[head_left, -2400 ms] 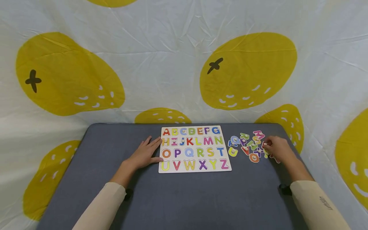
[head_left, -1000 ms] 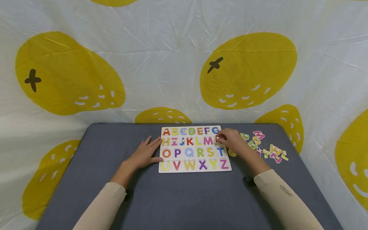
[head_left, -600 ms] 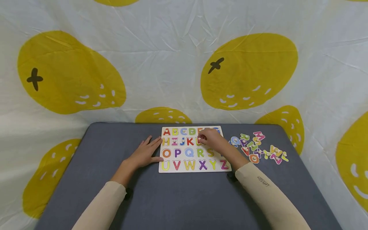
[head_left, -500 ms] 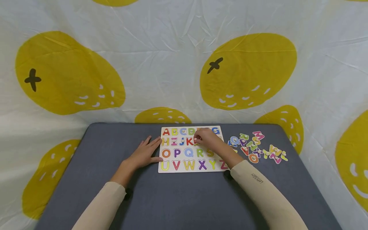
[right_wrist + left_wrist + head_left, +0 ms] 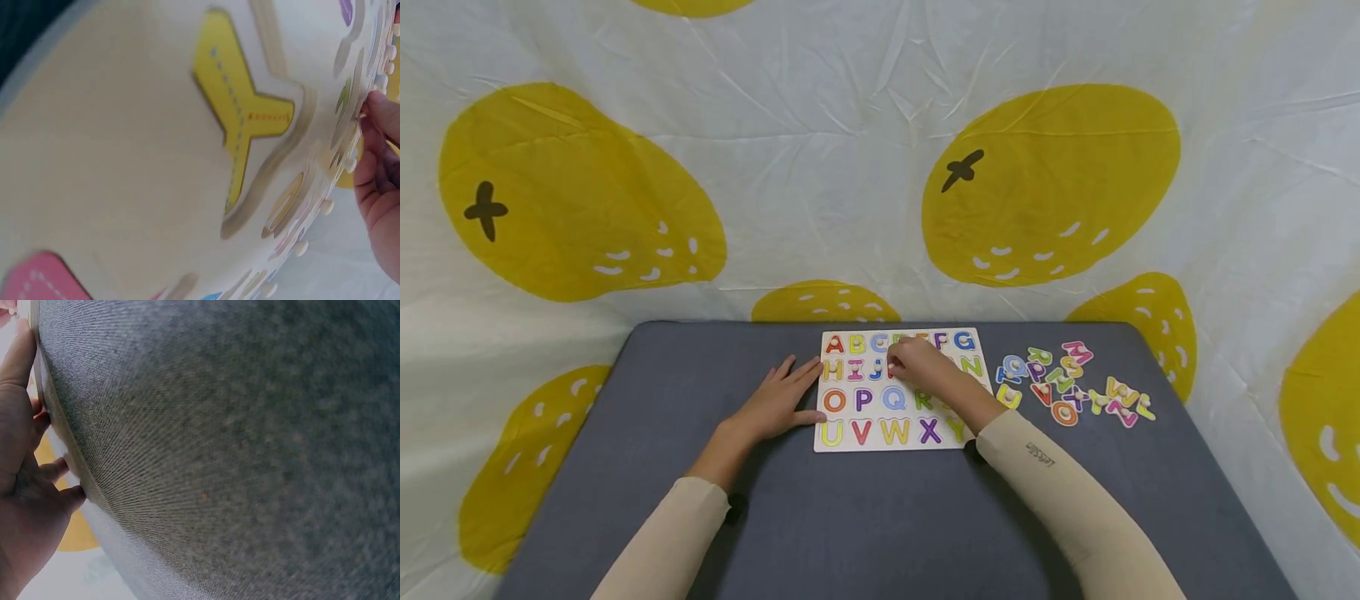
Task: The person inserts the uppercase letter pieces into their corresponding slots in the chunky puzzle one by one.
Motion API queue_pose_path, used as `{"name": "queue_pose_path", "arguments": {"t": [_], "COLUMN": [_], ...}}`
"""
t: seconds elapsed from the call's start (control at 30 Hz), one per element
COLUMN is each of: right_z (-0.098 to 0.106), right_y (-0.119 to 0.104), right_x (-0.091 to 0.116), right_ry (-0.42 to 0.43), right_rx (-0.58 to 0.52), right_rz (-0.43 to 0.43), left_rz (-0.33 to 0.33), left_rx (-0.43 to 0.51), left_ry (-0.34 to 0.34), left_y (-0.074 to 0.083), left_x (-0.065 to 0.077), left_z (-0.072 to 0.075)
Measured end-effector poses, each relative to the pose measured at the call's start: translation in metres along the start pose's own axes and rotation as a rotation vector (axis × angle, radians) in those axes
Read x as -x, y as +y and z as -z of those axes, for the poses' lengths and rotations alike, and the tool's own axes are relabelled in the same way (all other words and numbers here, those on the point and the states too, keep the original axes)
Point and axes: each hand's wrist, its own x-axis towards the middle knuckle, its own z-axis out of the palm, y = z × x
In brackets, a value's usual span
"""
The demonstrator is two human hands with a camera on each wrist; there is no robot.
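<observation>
A white alphabet puzzle board [image 5: 872, 444] with four rows of coloured letters lies on the grey table. My left hand [image 5: 782, 400] rests at its left edge, fingers spread and thumb at the lower part of that edge; in the left wrist view the fingertips [image 5: 74, 497] touch near the board's side. Over the second row, just right of the J, my right hand [image 5: 925, 367] pinches a red letter piece, mostly hidden under the fingers. In the right wrist view the right hand's thumb and finger meet close to the board's surface, beyond a yellow Y recess [image 5: 240, 119].
Right of the board lies a loose pile of knobbed letter pieces, among them an orange O [image 5: 1064, 413], a pink M [image 5: 1077, 352] and a yellow U [image 5: 1008, 397]. A white cloth with yellow fruit shapes [image 5: 1048, 183] hangs behind the table [image 5: 880, 525].
My right hand has taken a red letter piece from the pile and carried it left across the board to the second row. The left hand has stayed in place.
</observation>
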Motion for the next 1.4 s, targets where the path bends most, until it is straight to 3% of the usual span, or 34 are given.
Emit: {"name": "queue_pose_path", "arguments": {"t": [0.23,0.47,0.73,0.9,1.23,1.4], "right_z": [-0.001,0.010,0.032,0.043,0.050,0.053], "right_y": [0.000,0.006,0.032,0.048,0.083,0.104], "right_x": [-0.001,0.014,0.048,0.069,0.122,0.147], "right_ry": [0.002,0.021,0.110,0.148,0.176,0.195], "right_rx": [-0.018,-0.056,-0.091,-0.099,-0.110,-0.088], "right_rz": [0.000,-0.031,-0.037,-0.087,-0.193,-0.204], "left_rz": [0.005,-0.010,-0.012,-0.008,-0.004,-0.003], "left_rx": [-0.004,0.004,0.001,-0.001,0.007,0.004], "left_ry": [0.000,0.013,0.009,0.007,0.003,0.009], "left_y": [0.001,0.003,0.002,0.001,0.004,0.004], "left_x": [0.001,0.001,0.001,0.002,0.003,0.002], "left_z": [0.002,0.002,0.002,0.003,0.004,0.003]}}
